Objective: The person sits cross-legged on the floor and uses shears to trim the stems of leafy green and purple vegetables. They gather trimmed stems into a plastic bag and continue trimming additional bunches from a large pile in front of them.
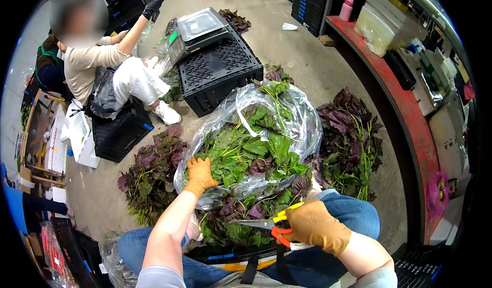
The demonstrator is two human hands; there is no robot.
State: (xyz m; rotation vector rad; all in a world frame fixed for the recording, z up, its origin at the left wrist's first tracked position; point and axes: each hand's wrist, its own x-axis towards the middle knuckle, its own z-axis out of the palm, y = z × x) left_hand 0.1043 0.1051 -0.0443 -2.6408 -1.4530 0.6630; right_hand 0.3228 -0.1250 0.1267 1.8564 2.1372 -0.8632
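Observation:
My left hand [200, 175], in an orange-brown glove, rests with spread fingers on green leafy herbs [230, 153] at the left edge of a clear plastic bag [303, 111]. My right hand [317, 224], gloved alike, holds scissors [282, 220] with yellow and red handles, blades pointing left. Below the blades lie green and purple leaves [238, 230] between my knees. Heaps of purple-leaved shiso-like stems lie on both sides of the bag, one at the left [153, 172] and one at the right [353, 142].
Beyond the bag, a black plastic crate [223, 68] carries a scale [201, 24]. At the upper left a person [96, 65] sits on another black crate [123, 134], holding up greens. A red shelf edge [407, 122] with boxes and a pink bottle [346, 9] curves along the right.

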